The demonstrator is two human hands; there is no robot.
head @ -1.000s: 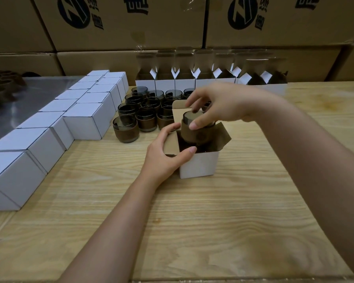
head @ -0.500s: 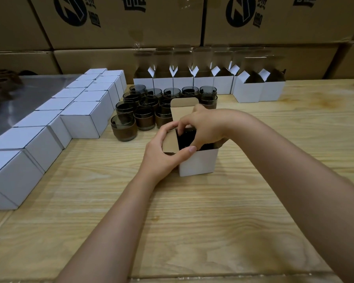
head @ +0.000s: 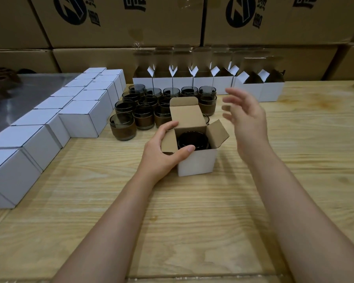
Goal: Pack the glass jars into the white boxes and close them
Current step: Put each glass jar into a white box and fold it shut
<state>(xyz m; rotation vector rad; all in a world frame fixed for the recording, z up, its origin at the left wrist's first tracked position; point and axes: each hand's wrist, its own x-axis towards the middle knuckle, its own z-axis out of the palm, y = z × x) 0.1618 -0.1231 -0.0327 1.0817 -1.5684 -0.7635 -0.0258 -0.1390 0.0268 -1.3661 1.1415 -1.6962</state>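
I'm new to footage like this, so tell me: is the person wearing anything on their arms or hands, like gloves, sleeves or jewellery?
Nothing shows. Both forearms are bare right to the bottom edge of the picture, with no sleeve in view. The left hand and the right hand have no gloves, rings, watch or bracelet. The fingernails look short and unpainted.

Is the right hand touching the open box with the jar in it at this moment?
Apart. The head view shows the right hand raised, fingers spread, with bare table visible between it and the open box, which only the left hand grips.
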